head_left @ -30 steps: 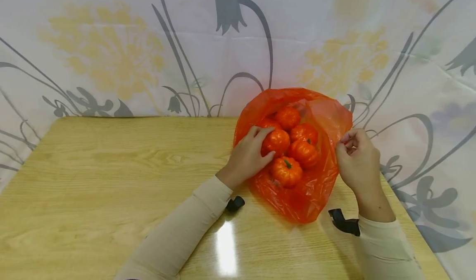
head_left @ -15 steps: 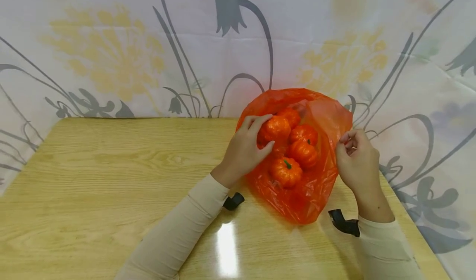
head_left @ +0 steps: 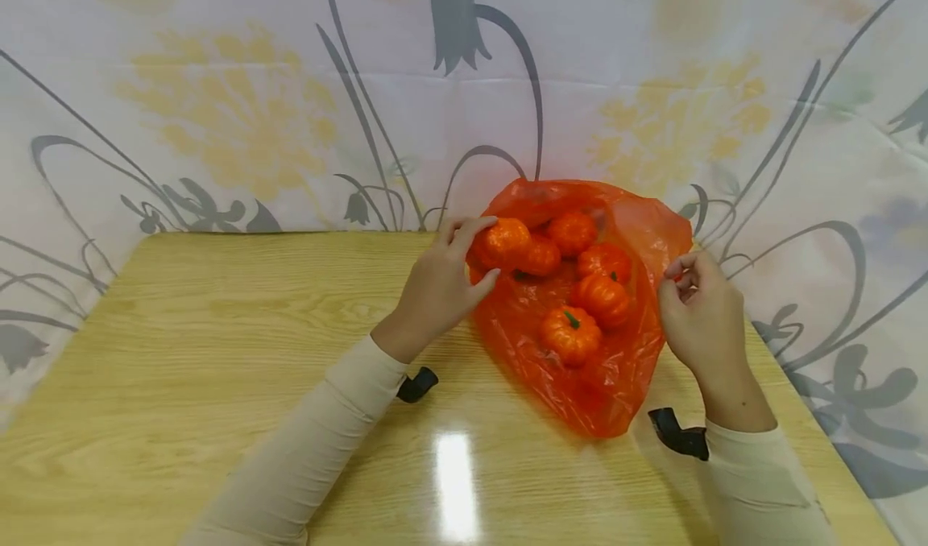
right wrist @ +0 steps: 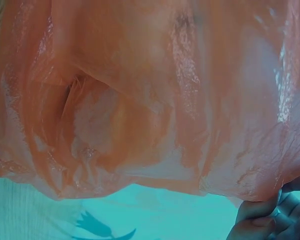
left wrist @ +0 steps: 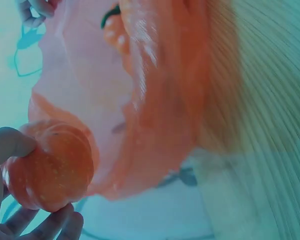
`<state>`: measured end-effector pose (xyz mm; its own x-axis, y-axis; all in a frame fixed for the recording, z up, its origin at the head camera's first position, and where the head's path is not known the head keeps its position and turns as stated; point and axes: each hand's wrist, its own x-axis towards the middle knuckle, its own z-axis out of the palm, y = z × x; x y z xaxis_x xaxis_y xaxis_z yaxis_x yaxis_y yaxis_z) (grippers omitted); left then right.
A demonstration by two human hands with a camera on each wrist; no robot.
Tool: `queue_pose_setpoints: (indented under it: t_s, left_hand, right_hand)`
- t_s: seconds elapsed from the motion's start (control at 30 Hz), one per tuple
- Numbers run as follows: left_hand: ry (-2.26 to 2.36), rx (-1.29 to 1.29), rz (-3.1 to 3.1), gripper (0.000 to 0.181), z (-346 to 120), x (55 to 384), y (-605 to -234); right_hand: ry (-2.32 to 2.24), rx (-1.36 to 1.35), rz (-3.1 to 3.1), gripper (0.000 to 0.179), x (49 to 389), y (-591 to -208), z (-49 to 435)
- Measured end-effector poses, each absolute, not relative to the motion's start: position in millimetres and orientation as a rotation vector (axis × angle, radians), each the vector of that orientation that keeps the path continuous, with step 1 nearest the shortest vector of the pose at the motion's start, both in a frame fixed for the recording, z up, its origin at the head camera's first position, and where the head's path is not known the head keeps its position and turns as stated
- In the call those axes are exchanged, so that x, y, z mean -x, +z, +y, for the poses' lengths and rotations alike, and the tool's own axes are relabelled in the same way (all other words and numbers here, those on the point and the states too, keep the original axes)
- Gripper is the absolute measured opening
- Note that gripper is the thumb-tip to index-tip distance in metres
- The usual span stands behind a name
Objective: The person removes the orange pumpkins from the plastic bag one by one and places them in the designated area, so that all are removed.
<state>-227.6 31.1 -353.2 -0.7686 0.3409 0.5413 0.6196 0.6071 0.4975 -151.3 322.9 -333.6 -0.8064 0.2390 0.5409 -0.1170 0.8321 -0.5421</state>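
Observation:
My left hand (head_left: pixel 442 288) grips a small orange pumpkin (head_left: pixel 506 241) at the left rim of a red plastic bag (head_left: pixel 558 401). The left wrist view has this pumpkin (left wrist: pixel 52 165) between thumb and fingers, close beside the bag's edge (left wrist: pixel 155 165). Several more pumpkins lie inside the open bag, among them one with a green stem (head_left: pixel 571 337) nearest the front. My right hand (head_left: pixel 703 312) pinches the bag's right edge between thumb and fingers. In the right wrist view the bag's film (right wrist: pixel 140 125) fills most of the picture, with the pinching fingertips (right wrist: pixel 255 220) at lower right.
The bag rests on the right part of a wooden table (head_left: pixel 254 328). Behind it hangs a flower-printed cloth (head_left: pixel 290 111). Black curved pieces show by each wrist, one on the left (head_left: pixel 418 385) and one on the right (head_left: pixel 680 433).
My left hand has taken hold of a pumpkin in the bag and moved it left to the rim. The right hand has stayed at the bag's edge. The head view has shifted slightly.

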Motion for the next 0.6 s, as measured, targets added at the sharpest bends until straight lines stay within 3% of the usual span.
queue_pose_setpoints:
  t_s: [0.6]
  left_hand:
    - [-0.607,0.807,-2.505,0.066,-50.1,227.0,-375.7]
  right_hand:
    - [0.763,0.050,-2.410,0.010,153.5,-337.5,322.7]
